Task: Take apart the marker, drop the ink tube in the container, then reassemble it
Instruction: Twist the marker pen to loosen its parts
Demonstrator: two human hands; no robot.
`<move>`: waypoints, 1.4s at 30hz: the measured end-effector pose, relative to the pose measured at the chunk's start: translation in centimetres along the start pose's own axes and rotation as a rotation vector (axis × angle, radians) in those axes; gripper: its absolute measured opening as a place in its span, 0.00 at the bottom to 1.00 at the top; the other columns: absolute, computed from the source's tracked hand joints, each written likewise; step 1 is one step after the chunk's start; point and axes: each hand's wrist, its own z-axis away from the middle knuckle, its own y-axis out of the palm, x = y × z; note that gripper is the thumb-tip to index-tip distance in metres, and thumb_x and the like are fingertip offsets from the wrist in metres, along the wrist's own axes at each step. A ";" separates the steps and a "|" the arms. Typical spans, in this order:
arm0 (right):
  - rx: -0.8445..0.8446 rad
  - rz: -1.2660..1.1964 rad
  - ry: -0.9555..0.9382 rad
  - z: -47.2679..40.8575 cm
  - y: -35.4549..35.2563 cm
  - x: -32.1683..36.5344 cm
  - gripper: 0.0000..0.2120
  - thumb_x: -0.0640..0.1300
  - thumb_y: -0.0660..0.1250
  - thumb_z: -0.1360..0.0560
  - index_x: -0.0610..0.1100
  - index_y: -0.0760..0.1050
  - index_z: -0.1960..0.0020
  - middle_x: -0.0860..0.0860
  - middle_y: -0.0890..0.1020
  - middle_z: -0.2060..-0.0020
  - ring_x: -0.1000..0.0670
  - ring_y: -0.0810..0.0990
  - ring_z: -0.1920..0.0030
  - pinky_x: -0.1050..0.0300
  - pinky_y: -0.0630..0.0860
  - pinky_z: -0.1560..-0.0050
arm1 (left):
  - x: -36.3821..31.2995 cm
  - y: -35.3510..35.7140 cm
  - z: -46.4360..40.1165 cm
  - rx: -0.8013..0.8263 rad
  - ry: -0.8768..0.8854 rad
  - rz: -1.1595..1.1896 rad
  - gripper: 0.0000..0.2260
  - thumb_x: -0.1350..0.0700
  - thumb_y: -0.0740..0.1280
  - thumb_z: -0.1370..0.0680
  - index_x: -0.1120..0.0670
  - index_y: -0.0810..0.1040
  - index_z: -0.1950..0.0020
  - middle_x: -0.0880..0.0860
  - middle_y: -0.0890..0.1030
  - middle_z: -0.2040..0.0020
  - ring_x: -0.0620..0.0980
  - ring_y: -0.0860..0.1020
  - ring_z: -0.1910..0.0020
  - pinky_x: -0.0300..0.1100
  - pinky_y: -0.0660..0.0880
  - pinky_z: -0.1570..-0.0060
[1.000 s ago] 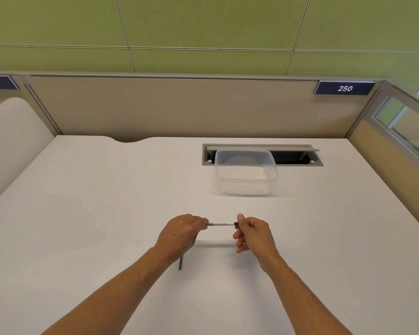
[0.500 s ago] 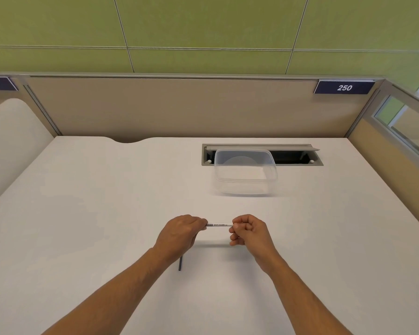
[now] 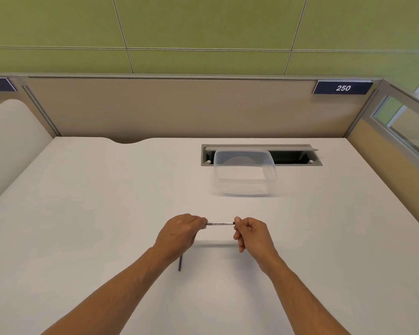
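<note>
A thin white whiteboard marker [image 3: 219, 223] with black print is held level above the white desk [image 3: 82, 213]. My left hand [image 3: 179, 234] is closed around its left end. My right hand [image 3: 250, 234] pinches its right end, where a dark tip or end piece shows between the fingertips. A dark thin stick [image 3: 179, 263], possibly the ink tube, lies on the desk partly hidden under my left wrist. A clear plastic container [image 3: 244, 174], open on top, stands farther back, a little right of the hands.
Behind the container, a grey cable slot [image 3: 298, 157] is sunk into the desk. Beige partition panels close off the back and right sides; a sign [image 3: 342, 87] reads 250. The desk's back edge has a curved notch [image 3: 127, 141] at the left.
My right hand closed in along the marker, then drew back to its right end, leaving more of the white barrel showing. My left hand has stayed put.
</note>
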 end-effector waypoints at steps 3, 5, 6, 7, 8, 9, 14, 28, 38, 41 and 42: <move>0.026 -0.018 -0.017 0.0 0.0 -0.2 0.11 0.45 0.64 0.20 0.40 0.77 0.56 0.47 0.81 0.67 0.51 0.75 0.73 0.57 0.76 0.68 | 0.0 -0.2 0.0 -0.007 0.006 -0.006 0.12 0.54 0.57 0.22 0.55 0.80 0.54 0.49 0.83 0.62 0.54 0.77 0.68 0.40 0.74 0.72; 0.039 -0.038 -0.024 0.0 0.0 -0.3 0.08 0.42 0.63 0.20 0.38 0.77 0.53 0.46 0.82 0.65 0.50 0.76 0.70 0.56 0.78 0.65 | 0.0 -0.2 -0.1 -0.004 0.006 -0.006 0.12 0.54 0.57 0.22 0.55 0.80 0.54 0.49 0.83 0.62 0.54 0.77 0.68 0.41 0.74 0.72; 0.042 -0.057 -0.027 0.1 0.0 -0.4 0.07 0.41 0.63 0.20 0.38 0.77 0.52 0.46 0.82 0.64 0.50 0.77 0.69 0.55 0.78 0.65 | 0.1 -0.2 -0.1 -0.004 0.005 -0.006 0.12 0.54 0.57 0.22 0.55 0.80 0.54 0.49 0.83 0.62 0.54 0.77 0.68 0.41 0.74 0.72; 0.045 -0.080 -0.027 0.1 0.0 -0.4 0.07 0.40 0.64 0.20 0.37 0.77 0.51 0.45 0.82 0.64 0.50 0.77 0.68 0.55 0.79 0.64 | 0.1 -0.1 -0.1 -0.002 0.002 -0.006 0.12 0.54 0.57 0.22 0.55 0.80 0.54 0.49 0.83 0.62 0.54 0.77 0.68 0.41 0.74 0.72; 0.048 -0.104 -0.023 0.1 0.0 -0.4 0.07 0.41 0.64 0.20 0.37 0.77 0.51 0.44 0.82 0.63 0.49 0.77 0.68 0.54 0.79 0.64 | 0.1 -0.1 -0.1 0.000 -0.001 -0.005 0.12 0.54 0.57 0.22 0.55 0.79 0.55 0.49 0.83 0.62 0.54 0.77 0.68 0.41 0.74 0.72; 0.049 -0.122 -0.016 0.2 -0.1 -0.3 0.08 0.42 0.65 0.20 0.36 0.77 0.51 0.44 0.82 0.63 0.49 0.77 0.68 0.54 0.80 0.64 | 0.1 -0.1 -0.1 0.002 -0.004 -0.004 0.12 0.54 0.57 0.22 0.55 0.79 0.54 0.49 0.83 0.63 0.54 0.77 0.68 0.41 0.74 0.72; 0.035 -0.073 0.035 0.2 0.0 -0.3 0.17 0.53 0.65 0.21 0.39 0.79 0.56 0.48 0.83 0.67 0.50 0.76 0.71 0.55 0.78 0.68 | 0.0 0.1 0.1 0.014 0.001 -0.001 0.11 0.54 0.58 0.22 0.54 0.79 0.54 0.49 0.82 0.63 0.54 0.76 0.69 0.41 0.74 0.72; 0.082 -0.038 -0.018 0.1 -0.1 -0.7 0.04 0.33 0.63 0.22 0.38 0.77 0.51 0.44 0.83 0.62 0.51 0.79 0.68 0.53 0.79 0.64 | 0.0 0.6 0.7 0.035 -0.013 0.016 0.07 0.56 0.61 0.23 0.54 0.78 0.53 0.49 0.82 0.62 0.54 0.77 0.67 0.43 0.75 0.71; 0.029 -0.063 0.060 -0.1 -0.1 -0.4 0.16 0.52 0.66 0.21 0.39 0.78 0.57 0.46 0.83 0.67 0.48 0.77 0.70 0.54 0.78 0.68 | -0.2 0.4 0.6 0.019 -0.016 0.018 0.11 0.54 0.58 0.22 0.54 0.79 0.54 0.48 0.82 0.62 0.54 0.76 0.68 0.42 0.74 0.71; 0.046 -0.005 0.067 -0.1 -0.1 -0.4 0.16 0.52 0.66 0.21 0.40 0.77 0.60 0.46 0.82 0.68 0.50 0.77 0.71 0.55 0.78 0.69 | -0.2 0.3 0.6 0.028 -0.003 0.012 0.11 0.54 0.58 0.22 0.54 0.79 0.54 0.49 0.82 0.62 0.54 0.76 0.69 0.42 0.74 0.72; 0.056 -0.001 0.057 -0.2 -0.2 -0.5 0.15 0.50 0.66 0.21 0.39 0.77 0.59 0.46 0.82 0.68 0.50 0.77 0.71 0.55 0.78 0.67 | -0.2 0.4 0.6 0.027 0.002 0.006 0.11 0.54 0.57 0.22 0.54 0.79 0.54 0.49 0.82 0.63 0.54 0.76 0.69 0.42 0.73 0.72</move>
